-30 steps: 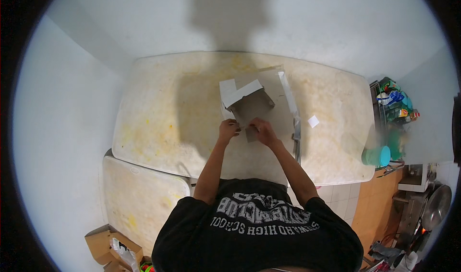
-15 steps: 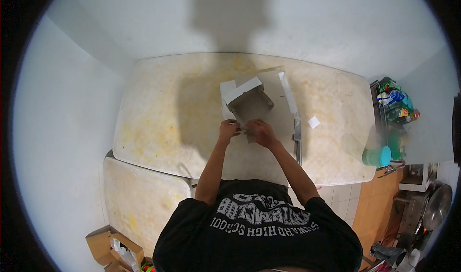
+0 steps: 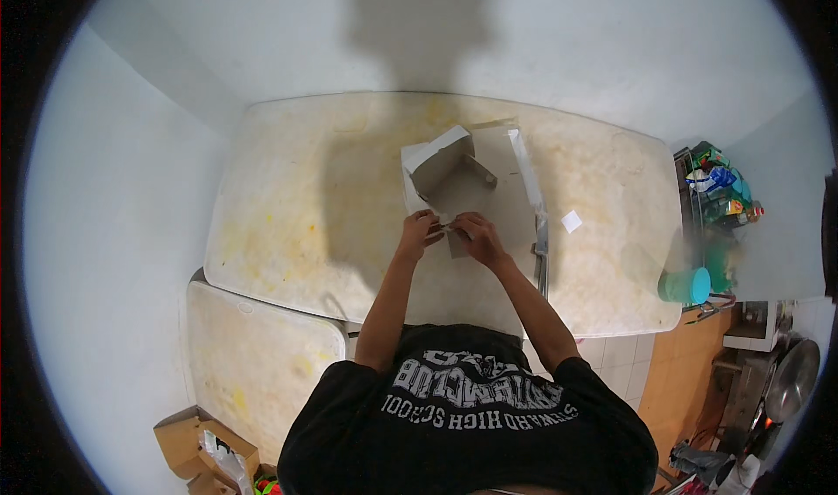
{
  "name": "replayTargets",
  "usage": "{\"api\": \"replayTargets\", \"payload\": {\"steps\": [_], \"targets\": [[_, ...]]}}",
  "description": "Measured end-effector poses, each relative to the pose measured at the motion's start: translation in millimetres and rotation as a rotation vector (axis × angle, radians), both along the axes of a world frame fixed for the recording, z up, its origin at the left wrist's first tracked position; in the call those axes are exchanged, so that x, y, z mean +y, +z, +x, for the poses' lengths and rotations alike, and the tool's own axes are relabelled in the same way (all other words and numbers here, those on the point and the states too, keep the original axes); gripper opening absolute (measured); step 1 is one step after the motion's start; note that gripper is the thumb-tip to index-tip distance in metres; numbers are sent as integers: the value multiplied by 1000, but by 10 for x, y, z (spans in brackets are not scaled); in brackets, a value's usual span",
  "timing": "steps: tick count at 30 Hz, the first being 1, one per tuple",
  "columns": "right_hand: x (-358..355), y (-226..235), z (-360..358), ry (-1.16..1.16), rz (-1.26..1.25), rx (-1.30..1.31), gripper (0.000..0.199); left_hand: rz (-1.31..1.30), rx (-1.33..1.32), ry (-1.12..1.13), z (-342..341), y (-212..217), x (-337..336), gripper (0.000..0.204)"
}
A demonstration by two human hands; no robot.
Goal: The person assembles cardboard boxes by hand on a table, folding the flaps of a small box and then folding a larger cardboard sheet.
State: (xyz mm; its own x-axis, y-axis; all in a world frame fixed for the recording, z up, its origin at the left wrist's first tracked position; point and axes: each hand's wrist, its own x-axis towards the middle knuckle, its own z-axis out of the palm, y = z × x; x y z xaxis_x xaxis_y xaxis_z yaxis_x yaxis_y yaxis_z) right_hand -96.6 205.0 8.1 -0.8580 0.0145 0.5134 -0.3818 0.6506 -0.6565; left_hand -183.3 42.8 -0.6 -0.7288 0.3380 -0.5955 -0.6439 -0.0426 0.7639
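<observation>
One open cardboard box (image 3: 454,183) is lying on a flat grey sheet (image 3: 512,189) on the pale table (image 3: 271,207). At its near side, the right hand (image 3: 478,237) is pinching the edge between its fingers; the left hand (image 3: 422,232) is touching just beside, though whether it is gripping cannot be told.
</observation>
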Motion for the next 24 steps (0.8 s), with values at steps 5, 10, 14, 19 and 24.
{"api": "replayTargets", "payload": {"steps": [5,10,14,19,24], "targets": [[-31,11,6,-18,41,-17,18,-94,10,0,-16,79,-4,35],[-43,44,-3,-63,-30,-19,18,-50,35,29,-13,42,31,39],[-75,54,-16,-70,-68,-105,16,75,40,88,7,-124,11,42],[-71,13,10,-58,-76,-110,16,171,45,85,4,-183,11,47],[-94,-28,21,-86,-59,-97,16,122,70,123,78,-156,74,46]]}}
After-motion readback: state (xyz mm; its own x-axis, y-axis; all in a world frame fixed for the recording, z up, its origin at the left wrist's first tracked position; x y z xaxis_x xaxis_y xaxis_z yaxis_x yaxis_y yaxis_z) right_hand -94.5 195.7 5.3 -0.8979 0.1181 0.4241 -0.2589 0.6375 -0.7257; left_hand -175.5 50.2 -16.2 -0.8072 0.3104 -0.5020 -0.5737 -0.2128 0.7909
